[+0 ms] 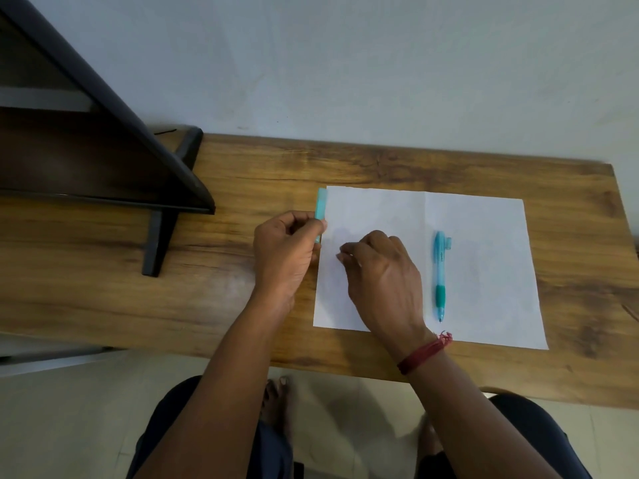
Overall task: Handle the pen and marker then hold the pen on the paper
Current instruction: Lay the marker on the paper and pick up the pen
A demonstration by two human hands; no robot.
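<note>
Head view: I record a white paper [477,257] lying flat on the wooden worktop [242,305]. The left hand [283,250] sits at the paper's left edge, fingers [306,226] pinched on a teal marker [321,205] lying along that edge. The right hand [383,278] rests on the paper, fingers curled with nothing visible in them. A blue pen [440,271] lies untouched on the paper, just right of that hand, tip toward the near edge.

Left hand [283,250] grips marker [320,210], pen [440,274] on paper [484,271]
</note>
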